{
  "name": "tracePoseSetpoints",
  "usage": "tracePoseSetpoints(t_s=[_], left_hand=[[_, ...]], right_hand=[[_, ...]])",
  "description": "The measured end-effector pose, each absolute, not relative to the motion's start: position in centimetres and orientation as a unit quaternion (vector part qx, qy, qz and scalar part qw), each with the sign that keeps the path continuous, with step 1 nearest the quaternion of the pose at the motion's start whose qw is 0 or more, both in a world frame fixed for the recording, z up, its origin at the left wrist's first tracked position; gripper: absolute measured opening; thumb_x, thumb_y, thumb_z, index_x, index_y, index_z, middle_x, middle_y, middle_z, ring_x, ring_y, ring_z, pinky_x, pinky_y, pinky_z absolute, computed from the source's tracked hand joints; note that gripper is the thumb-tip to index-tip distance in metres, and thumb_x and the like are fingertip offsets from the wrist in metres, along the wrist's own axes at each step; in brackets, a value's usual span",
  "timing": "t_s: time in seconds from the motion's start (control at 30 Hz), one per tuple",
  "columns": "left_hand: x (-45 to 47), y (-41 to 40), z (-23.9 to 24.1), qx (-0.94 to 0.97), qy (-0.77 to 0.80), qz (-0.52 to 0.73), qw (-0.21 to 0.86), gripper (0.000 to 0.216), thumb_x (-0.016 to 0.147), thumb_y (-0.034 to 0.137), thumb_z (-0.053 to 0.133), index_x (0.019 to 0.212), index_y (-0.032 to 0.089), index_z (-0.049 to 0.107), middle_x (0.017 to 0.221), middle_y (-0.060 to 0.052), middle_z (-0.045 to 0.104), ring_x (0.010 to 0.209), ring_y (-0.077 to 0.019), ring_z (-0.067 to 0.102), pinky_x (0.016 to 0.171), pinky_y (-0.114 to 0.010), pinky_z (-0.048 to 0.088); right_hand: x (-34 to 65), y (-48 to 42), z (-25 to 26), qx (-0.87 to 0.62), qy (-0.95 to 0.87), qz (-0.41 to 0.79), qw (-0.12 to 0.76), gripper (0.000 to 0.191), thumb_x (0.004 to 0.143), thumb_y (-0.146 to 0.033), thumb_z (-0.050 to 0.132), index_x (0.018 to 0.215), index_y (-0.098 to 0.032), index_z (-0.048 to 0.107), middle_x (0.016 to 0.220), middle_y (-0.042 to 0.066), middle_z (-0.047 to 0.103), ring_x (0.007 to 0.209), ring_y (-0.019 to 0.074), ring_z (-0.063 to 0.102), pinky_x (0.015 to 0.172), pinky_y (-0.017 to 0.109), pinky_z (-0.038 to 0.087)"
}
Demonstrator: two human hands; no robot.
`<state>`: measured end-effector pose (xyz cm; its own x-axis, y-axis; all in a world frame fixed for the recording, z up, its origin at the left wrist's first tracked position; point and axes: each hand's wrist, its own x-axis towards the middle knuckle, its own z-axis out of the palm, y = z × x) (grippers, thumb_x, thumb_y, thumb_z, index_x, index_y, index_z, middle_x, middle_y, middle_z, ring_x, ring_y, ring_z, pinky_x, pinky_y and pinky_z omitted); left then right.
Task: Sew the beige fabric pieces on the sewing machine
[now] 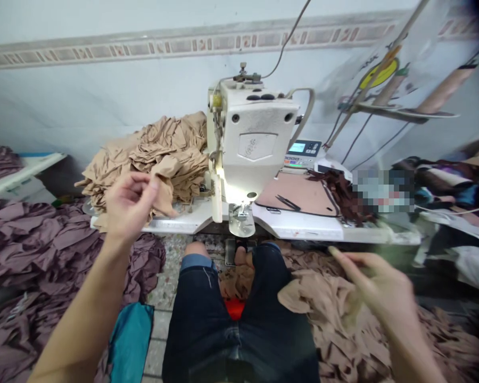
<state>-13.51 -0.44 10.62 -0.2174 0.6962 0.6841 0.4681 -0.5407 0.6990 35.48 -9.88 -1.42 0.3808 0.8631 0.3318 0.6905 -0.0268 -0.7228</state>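
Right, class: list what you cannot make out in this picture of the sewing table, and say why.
1. Head view, right hand: motion blur; whether it grips anything is unclear.
2. Head view, pixelated patch right of the sewing machine: contents masked.
3. Head view, control panel: readout too small.
4. Head view, tan cloth pinched by left hand: partly hidden behind the fingers.

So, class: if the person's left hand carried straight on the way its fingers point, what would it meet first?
Probably the tan cloth piece at the left hand's fingertips, then the tan pile on the table behind it; depth is hard to judge.
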Motion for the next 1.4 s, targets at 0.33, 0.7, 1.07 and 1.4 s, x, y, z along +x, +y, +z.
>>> tracePoseSetpoints(t_s=[0.33, 0.7, 1.07, 1.4], left_hand=[[-2.1, -8.7, -2.9, 0.505, 0.518, 0.527, 0.446, 0.03, 0.096, 0.044, 0.074, 0.101, 0.015, 0.083, 0.1, -0.01, 0.083, 0.092, -0.0231, 0.078, 0.082, -0.03, 0.062], [-5.8, -8.0, -5.2, 0.735, 0.438, 0.252, 0.451, 0.016, 0.095, 0.031, 0.072, 0.098, 0.018, 0.082, 0.093, -0.008, 0.078, 0.088, -0.0221, 0.072, 0.084, -0.032, 0.057], [-3.7, -8.4, -5.9, 0.608, 0.398, 0.28, 0.627, 0.037, 0.097, 0.052, 0.073, 0.105, 0.015, 0.074, 0.071, 0.003, 0.056, 0.052, -0.0097, 0.052, 0.052, -0.022, 0.044], [-4.6, -7.3, -3.0, 0.791, 0.383, 0.355, 0.319, 0.032, 0.108, 0.035, 0.057, 0.108, 0.019, 0.084, 0.081, -0.007, 0.072, 0.075, -0.0189, 0.064, 0.068, -0.027, 0.047]], right_hand=[[14.3, -13.4, -6.7, -0.469, -0.577, 0.491, 0.454, 0.054, 0.08, -0.044, 0.091, 0.127, -0.022, 0.077, 0.123, 0.013, 0.08, 0.069, 0.0195, 0.071, 0.054, 0.027, 0.054], [18.4, -9.4, -6.4, -0.463, -0.651, 0.495, 0.341, 0.031, 0.094, -0.046, 0.076, 0.102, -0.017, 0.084, 0.078, 0.004, 0.078, 0.065, 0.0186, 0.066, 0.059, 0.026, 0.047], [22.2, -8.0, -4.9, -0.415, -0.64, 0.56, 0.323, 0.042, 0.091, -0.059, 0.078, 0.086, -0.019, 0.086, 0.082, 0.006, 0.073, 0.075, 0.0194, 0.063, 0.065, 0.028, 0.045], [20.4, -9.8, -0.8, -0.448, -0.686, 0.373, 0.435, 0.034, 0.104, -0.044, 0.067, 0.085, -0.021, 0.083, 0.077, 0.004, 0.064, 0.071, 0.0191, 0.059, 0.063, 0.031, 0.043]])
